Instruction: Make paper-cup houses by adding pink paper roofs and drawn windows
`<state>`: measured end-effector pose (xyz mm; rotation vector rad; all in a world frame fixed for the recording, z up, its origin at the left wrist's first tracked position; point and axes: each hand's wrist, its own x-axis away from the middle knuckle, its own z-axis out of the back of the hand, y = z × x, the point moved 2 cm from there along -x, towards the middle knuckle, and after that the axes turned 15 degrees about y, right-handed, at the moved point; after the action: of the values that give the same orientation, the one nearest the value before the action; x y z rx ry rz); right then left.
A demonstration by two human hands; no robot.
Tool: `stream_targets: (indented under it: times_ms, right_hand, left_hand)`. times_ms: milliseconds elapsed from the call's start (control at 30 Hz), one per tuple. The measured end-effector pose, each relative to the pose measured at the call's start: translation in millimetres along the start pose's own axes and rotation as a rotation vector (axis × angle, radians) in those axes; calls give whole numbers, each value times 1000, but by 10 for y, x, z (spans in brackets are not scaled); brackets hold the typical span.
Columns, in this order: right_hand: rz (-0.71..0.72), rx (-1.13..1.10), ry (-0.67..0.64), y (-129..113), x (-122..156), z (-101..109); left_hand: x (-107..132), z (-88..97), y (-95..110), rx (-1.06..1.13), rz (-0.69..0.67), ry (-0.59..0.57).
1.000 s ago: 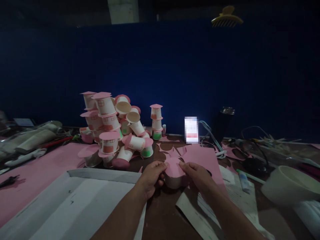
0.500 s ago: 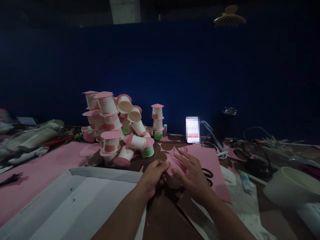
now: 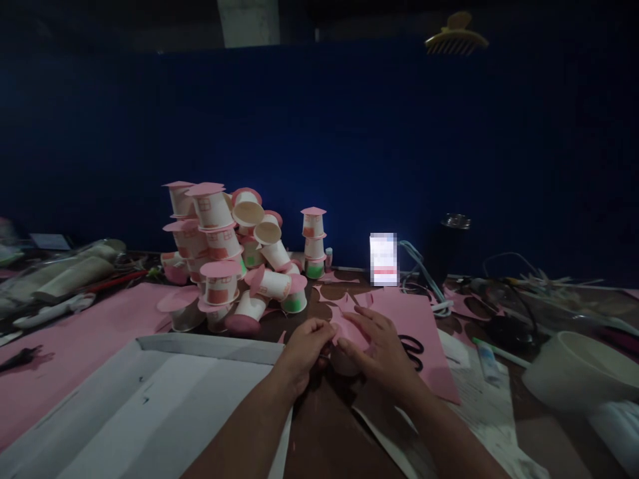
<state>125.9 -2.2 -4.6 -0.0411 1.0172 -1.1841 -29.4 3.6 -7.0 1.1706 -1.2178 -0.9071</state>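
Observation:
Low over the table, a pink paper disc (image 3: 350,330) covers the top of a white paper cup (image 3: 345,363), much of which is hidden. My left hand (image 3: 305,351) is closed, its thumb and fingers pinching the disc's left edge. From the other side my right hand (image 3: 383,346) curves over the disc, thumb in front and fingers resting on the far side. Black scissor handles (image 3: 412,352) show beside my right hand, on a pink paper sheet (image 3: 433,359).
Paper cups with pink discs are piled up (image 3: 219,246) at the left, beside a three-cup tower (image 3: 314,243). A white box lid (image 3: 150,406) lies front left. A lit phone (image 3: 383,259) stands behind; a glue stick (image 3: 488,362) and tape roll (image 3: 579,372) are right.
My right hand's fingers have come down from a raised, spread pose onto the pink disc. My left hand keeps its pinch. The view has shifted slightly.

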Motion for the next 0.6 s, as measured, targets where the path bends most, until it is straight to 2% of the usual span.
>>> stream_targets:
  times_ms: [100, 133, 200, 267, 300, 400, 600]
  right_hand:
    - [-10, 2, -10, 7, 4, -13]
    - [-11, 4, -8, 9, 6, -14]
    - [3, 9, 1, 12, 9, -15]
    - [28, 10, 14, 14, 14, -15]
    - [41, 10, 21, 16, 16, -15]
    - [73, 14, 33, 21, 26, -17]
    - [116, 44, 40, 19, 28, -5]
  left_hand:
    - [7, 49, 45, -70, -145, 115]
    - [23, 70, 80, -118, -254, 165]
    - [84, 96, 164, -292, -561, 245]
    - [160, 92, 229, -519, -863, 273]
    - [189, 84, 245, -615, -960, 269]
    - [217, 68, 248, -745, -1043, 240]
    - [198, 66, 229, -778, -1051, 218]
